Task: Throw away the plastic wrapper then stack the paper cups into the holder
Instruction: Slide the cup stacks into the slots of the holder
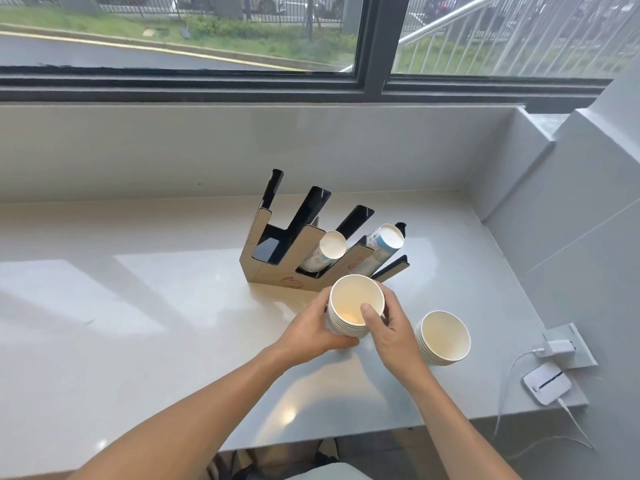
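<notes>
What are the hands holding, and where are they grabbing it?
Both hands hold a stack of paper cups. The left hand wraps its side; the right hand grips the other side, thumb hooked over the rim.

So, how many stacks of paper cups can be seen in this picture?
4. One stack is held in both hands, one stands on the counter to its right, and two lie in the holder: middle slot and right slot. More may be hidden.

Pale counter [138,306] under a dark-framed window [370,81] (daylight outside), grey tiled wall [571,202] at right.
</notes>
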